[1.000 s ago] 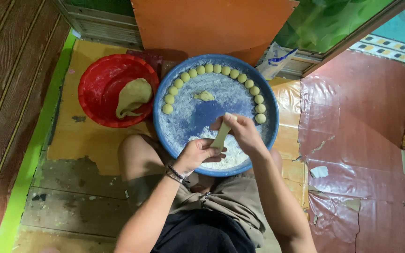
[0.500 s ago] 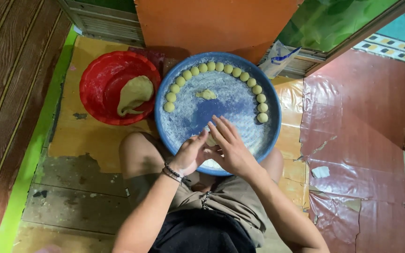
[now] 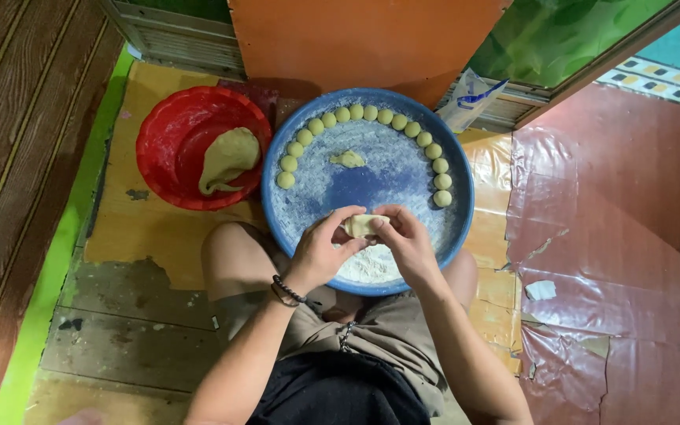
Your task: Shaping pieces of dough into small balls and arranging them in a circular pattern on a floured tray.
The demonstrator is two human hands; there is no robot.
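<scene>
One small piece of dough [image 3: 360, 225] is pinched between both hands, held just above the near half of the blue tray [image 3: 456, 236]. Left hand [image 3: 320, 252]: fingers curled, fingertips closed on the left edge of the piece. Right hand [image 3: 407, 242]: fingers likewise bent, thumb and forefinger gripping its right edge. The piece looks flattened and irregular, not yet round.

Done so far, judging by the layout: a row of dough balls [image 3: 371, 114], roughly sixteen, sits in an arc along the far rim of the tray, from the left side round to the right, each touching or just beside its neighbour. The arc covers only the far half of the rim; the near half carries no balls.

Left to do, by the same reading: a small scrap of dough [image 3: 347, 159] lies loose near the tray's centre, unshaped. A heap of flour [image 3: 367, 266] sits under the hands at the near edge, and flour dusts the whole tray floor. A large lump of dough [image 3: 228, 160] rests in the red basin [image 3: 165, 130] just left of the tray, so a fair amount appears still unportioned.

Surroundings: the tray rests over the person's knees, the floor is worn and patched, and a white plastic bag [image 3: 472, 98] lies beyond the tray's far right rim.
</scene>
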